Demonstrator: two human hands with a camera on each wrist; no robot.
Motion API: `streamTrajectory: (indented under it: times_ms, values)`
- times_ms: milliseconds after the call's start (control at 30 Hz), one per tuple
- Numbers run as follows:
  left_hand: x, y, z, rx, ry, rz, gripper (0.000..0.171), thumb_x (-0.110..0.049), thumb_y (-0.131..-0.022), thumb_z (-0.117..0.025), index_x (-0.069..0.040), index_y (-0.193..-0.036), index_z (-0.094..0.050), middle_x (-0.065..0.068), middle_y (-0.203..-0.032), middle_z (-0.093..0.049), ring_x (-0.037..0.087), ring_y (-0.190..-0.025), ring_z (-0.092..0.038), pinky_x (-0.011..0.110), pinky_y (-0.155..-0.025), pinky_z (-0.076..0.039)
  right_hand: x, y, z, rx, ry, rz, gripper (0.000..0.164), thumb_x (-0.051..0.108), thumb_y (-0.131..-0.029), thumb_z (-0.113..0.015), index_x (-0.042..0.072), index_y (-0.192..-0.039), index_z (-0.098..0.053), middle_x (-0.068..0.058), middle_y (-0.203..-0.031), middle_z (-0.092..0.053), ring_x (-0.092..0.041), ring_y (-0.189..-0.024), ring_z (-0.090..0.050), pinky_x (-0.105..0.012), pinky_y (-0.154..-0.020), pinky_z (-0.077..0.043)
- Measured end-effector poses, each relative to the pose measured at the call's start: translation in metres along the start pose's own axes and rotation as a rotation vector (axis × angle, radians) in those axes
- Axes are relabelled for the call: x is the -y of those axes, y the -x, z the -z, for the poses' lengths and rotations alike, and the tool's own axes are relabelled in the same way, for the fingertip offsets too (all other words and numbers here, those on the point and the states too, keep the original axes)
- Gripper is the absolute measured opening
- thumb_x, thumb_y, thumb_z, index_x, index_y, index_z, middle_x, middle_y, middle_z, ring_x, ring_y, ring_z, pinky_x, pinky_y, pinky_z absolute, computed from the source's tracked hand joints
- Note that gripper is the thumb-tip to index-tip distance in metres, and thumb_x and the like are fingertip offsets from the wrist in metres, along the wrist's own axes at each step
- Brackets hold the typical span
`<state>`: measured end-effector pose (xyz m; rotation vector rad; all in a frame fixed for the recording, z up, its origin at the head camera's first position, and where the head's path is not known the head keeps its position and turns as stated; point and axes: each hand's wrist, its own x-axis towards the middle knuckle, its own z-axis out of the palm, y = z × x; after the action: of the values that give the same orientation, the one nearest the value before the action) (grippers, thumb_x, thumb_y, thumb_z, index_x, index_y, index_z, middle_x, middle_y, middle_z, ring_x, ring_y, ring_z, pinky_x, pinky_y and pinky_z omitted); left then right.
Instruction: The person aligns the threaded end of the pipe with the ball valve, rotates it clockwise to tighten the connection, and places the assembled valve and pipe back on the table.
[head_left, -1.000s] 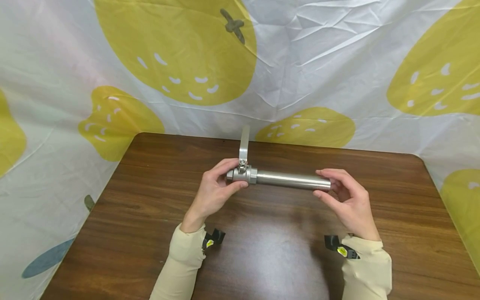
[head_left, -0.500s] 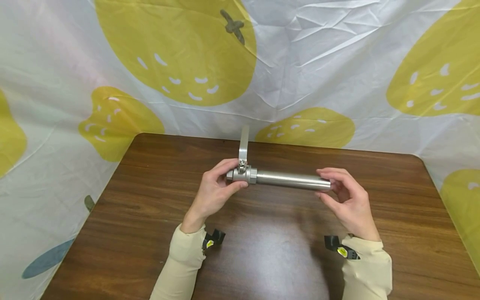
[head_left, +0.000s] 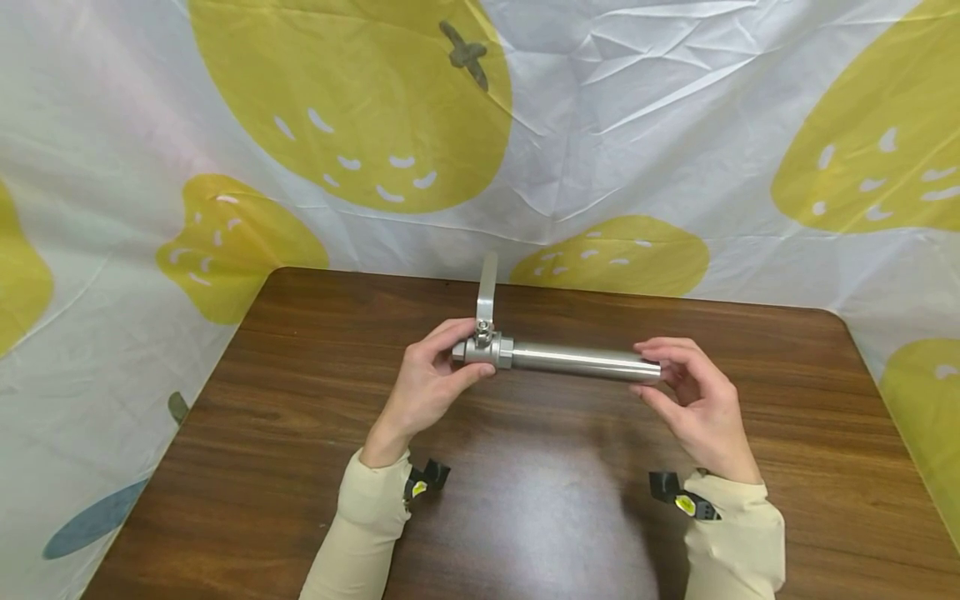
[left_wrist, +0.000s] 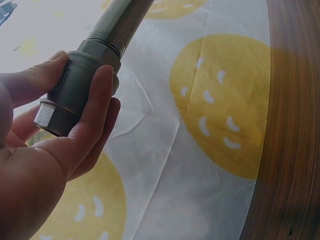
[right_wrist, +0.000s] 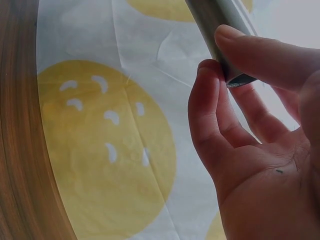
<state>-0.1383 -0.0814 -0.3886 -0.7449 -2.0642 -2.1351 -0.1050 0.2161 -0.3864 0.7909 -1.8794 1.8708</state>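
Note:
A silver ball valve (head_left: 483,350) with a long lever handle (head_left: 487,287) is joined to a straight metal pipe (head_left: 577,360). My left hand (head_left: 427,379) grips the valve body, thumb in front and fingers behind. In the left wrist view, threads show on the pipe (left_wrist: 122,25) where it enters the valve's hex end (left_wrist: 102,52). At the pipe's free end my right hand (head_left: 697,400) pinches it between thumb and fingers. The right wrist view shows that pipe end (right_wrist: 240,80) with the thumb on one side and fingertips on the other. Valve and pipe lie level, above the table.
A brown wood-grain table (head_left: 300,400) lies under both hands. A white cloth with yellow fruit prints (head_left: 360,100) hangs behind it and at the sides. Black wrist cameras (head_left: 429,477) are strapped over the beige sleeves (head_left: 367,517).
The right thumb has shifted slightly along the pipe's end toward its tip. Otherwise the hands, valve and pipe stay almost in place.

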Motion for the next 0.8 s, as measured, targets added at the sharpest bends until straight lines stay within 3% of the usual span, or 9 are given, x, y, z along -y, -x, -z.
streamTrajectory:
  times_ms: [800]
  values:
    - [0.0011, -0.0002, 0.0008, 0.002, 0.004, -0.005, 0.048, 0.006, -0.071, -0.07, 0.005, -0.116, -0.055, 0.016, -0.113, -0.053, 0.017, -0.096, -0.054, 0.021, -0.081, -0.049, 0.0017, 0.0, -0.0005, -0.002, 0.043, -0.011, 0.046, -0.032, -0.058, -0.062, -0.019, -0.101, -0.051, -0.031, -0.104, -0.053, -0.022, -0.096, -0.057, -0.019, -0.073, -0.048]
